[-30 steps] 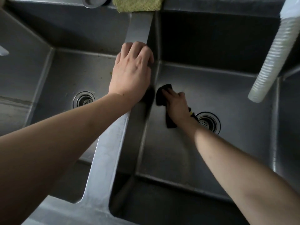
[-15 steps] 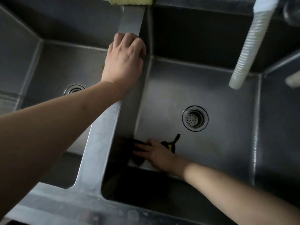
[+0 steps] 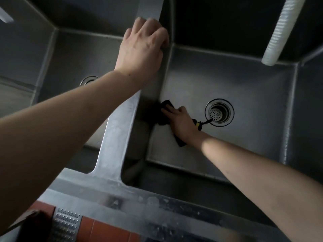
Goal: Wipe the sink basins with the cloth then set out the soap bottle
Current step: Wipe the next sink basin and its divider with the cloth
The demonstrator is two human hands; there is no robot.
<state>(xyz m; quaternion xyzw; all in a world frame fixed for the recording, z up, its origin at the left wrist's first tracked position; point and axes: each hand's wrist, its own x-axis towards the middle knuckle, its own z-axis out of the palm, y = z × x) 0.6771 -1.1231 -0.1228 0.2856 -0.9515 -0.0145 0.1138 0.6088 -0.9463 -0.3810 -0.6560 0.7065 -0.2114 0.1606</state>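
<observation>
**Right basin gets its wipe-down; soap bottle not in view**

A black cloth (image 3: 164, 113) lies pressed to the floor of the right sink basin (image 3: 253, 95), against its left wall and left of the drain strainer (image 3: 219, 112). The right hand (image 3: 181, 122) pins it with fingers laid flat on top. The left hand (image 3: 142, 49) curls over the steel divider (image 3: 120, 130) between the basins, apparently as a brace. A ribbed white hose (image 3: 279, 30) hangs above the far right corner. Wiping appears to be under way; the next stroke likely calls for steady downward pressure across the unwiped floor. No soap bottle is visible.
</observation>
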